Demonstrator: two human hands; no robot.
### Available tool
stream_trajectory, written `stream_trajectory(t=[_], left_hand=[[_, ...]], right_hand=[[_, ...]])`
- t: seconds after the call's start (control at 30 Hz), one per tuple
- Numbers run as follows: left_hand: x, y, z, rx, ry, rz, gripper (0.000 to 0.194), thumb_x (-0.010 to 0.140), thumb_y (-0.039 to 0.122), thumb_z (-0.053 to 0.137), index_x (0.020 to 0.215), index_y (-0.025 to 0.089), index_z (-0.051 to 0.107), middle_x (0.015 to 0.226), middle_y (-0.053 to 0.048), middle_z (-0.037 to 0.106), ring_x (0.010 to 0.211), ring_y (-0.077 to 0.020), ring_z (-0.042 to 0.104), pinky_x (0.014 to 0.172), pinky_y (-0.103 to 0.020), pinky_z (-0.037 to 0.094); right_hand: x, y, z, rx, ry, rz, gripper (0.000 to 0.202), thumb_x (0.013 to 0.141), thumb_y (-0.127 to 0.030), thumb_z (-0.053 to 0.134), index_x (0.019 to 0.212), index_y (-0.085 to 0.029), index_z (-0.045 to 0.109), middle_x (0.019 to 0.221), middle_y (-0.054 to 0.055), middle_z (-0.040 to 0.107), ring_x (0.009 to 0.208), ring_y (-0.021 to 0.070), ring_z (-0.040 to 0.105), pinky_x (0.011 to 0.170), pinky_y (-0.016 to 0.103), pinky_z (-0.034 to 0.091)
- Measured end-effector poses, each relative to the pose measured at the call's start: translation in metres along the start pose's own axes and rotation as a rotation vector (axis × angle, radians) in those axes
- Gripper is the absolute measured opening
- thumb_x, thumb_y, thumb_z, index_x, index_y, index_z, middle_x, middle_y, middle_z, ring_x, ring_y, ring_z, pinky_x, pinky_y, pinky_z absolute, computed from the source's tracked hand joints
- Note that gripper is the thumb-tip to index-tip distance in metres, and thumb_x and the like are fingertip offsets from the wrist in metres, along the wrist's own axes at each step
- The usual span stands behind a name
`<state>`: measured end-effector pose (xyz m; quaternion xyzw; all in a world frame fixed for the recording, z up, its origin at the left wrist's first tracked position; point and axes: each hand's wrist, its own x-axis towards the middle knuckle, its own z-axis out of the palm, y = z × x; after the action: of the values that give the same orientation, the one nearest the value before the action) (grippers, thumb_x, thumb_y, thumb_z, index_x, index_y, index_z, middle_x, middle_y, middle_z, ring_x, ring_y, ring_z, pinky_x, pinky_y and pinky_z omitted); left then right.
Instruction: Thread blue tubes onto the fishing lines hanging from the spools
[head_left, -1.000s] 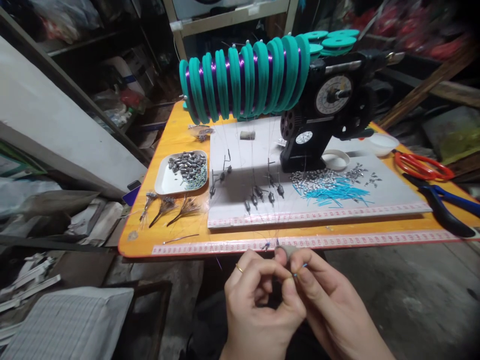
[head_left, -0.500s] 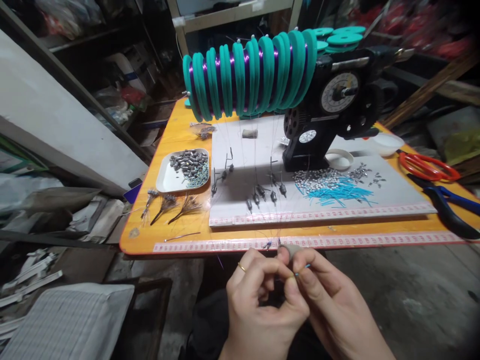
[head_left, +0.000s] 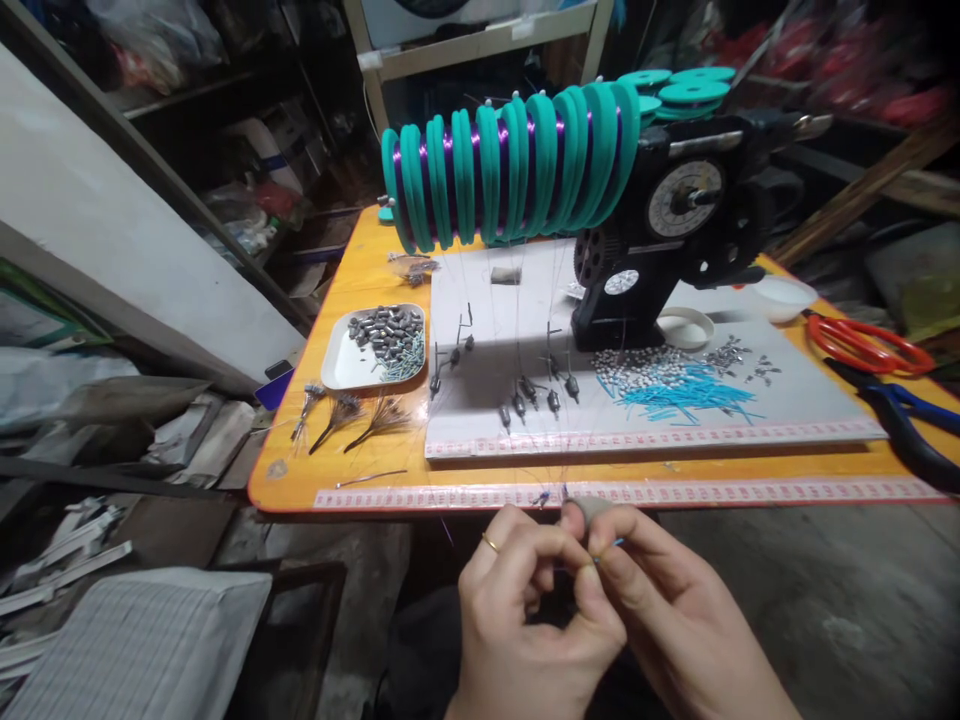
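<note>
My left hand [head_left: 529, 610], with a ring on one finger, pinches something tiny just below the table's front edge. Its fingertips meet those of my right hand [head_left: 660, 590], which is closed on a thin blue tube [head_left: 618, 542]. A grey wrap [head_left: 592, 506] covers a fingertip between the hands. Fine threads run down towards the fingers from a row of green spools [head_left: 510, 165] wound with purple thread. Dark weights [head_left: 553, 400] lie on the grey board [head_left: 480, 420] behind my hands. What the left fingertips hold is too small to make out.
A white tray [head_left: 337, 350] of dark weights and small tubes stands left. Blue tubes [head_left: 690, 392] and small metal beads lie on the board. Red-handled scissors [head_left: 870, 345] and blue-black pliers [head_left: 900, 420] are right. A black machine [head_left: 630, 290] bears the spools.
The view has shifted slightly, so the table and spools sit a little lower and further right. Both hands keep their pinch; less of the blue tube shows between the fingertips.
</note>
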<state>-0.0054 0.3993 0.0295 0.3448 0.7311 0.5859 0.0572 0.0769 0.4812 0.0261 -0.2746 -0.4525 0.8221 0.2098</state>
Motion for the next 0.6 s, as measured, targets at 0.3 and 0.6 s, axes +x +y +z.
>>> stream_trajectory(t=[0.3, 0.6], left_hand=[[-0.005, -0.006, 0.003, -0.096, -0.006, 0.015, 0.023, 0.076, 0.004, 0.059, 0.089, 0.023, 0.061, 0.074, 0.002, 0.059, 0.055, -0.0078, 0.05, 0.044, -0.016, 0.036], [-0.009, -0.012, 0.001, -0.167, -0.033, -0.016, 0.016, 0.081, 0.006, 0.058, 0.079, 0.022, 0.058, 0.069, 0.004, 0.056, 0.048, -0.0067, 0.035, 0.045, -0.019, 0.032]], right_hand=[[0.003, -0.003, 0.0, 0.044, 0.021, 0.022, 0.018, 0.082, -0.037, 0.074, 0.078, -0.022, 0.066, 0.081, 0.004, 0.067, 0.074, 0.0173, 0.064, 0.068, 0.028, 0.054], [0.002, 0.0, -0.008, -0.075, -0.018, -0.018, 0.012, 0.088, -0.034, 0.069, 0.081, -0.024, 0.067, 0.092, 0.001, 0.065, 0.075, 0.0122, 0.061, 0.072, 0.023, 0.051]])
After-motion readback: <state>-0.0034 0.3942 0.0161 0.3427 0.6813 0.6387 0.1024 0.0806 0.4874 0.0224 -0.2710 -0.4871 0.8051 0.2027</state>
